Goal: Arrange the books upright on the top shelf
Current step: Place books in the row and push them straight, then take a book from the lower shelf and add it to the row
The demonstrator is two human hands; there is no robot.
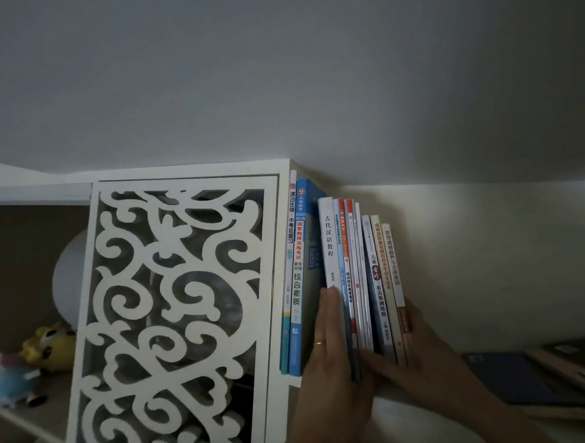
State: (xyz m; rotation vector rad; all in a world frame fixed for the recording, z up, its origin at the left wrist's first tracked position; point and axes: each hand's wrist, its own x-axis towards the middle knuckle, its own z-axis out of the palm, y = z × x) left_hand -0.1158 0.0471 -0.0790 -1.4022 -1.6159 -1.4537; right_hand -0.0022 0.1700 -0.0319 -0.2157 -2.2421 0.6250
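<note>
A row of books point(354, 272) stands upright on the top shelf point(440, 413), spines out, packed between the white cabinet w/ the scroll-cut door point(174, 312) on the left and open shelf on the right. Two taller ones, a white-spine book point(288, 255) and a blue book point(302, 271), sit flush against the cabinet side. The rest run shorter toward the right, ending in a cream-spine book point(393, 270).

The left hand point(329, 361) lies flat on the row's front, fingers straight and together, pressing on the white book w/ black characters point(329, 243); a ring point(319, 343) shows on one finger. The right hand point(417, 360) cups the row's right end: thumb across the bottoms of the spines, fingers curled round behind the last book.

Shelf surface is pale, meeting a plain white wall point(455, 246) at the back; above that a grey ceiling area, light dim overall. Far right, a few more books lie flat in a stack point(543, 377), blurred. Left of the cabinet door, an open cubby holds a round white lamp-like globe point(70, 277), a yellow plush toy point(50, 345) and a blue-pink one point(11, 378), both out of focus.
</note>
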